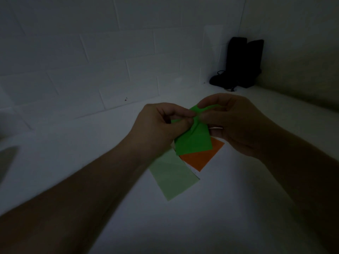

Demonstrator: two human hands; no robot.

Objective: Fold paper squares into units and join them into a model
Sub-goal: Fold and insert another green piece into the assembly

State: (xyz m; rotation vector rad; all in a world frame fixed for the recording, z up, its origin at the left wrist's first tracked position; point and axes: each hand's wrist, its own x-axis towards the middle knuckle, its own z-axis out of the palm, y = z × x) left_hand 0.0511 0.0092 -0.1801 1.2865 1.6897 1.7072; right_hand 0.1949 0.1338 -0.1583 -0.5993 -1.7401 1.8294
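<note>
A bright green paper [194, 139], partly folded, is held up above the white surface. My left hand [157, 125] pinches its upper left part between thumb and fingers. My right hand [233, 121] pinches the upper right part, fingertips meeting the left hand's at the fold. Below the green paper lie an orange paper square [201, 158] and a pale green paper square [172, 178], flat on the surface and overlapping at their edges. The top of the bright green paper is partly hidden by my fingers.
The white surface [165, 226] runs to a white brick wall [73, 70] behind. A black pouch-like object [238, 65] stands in the far right corner. The scene is dim.
</note>
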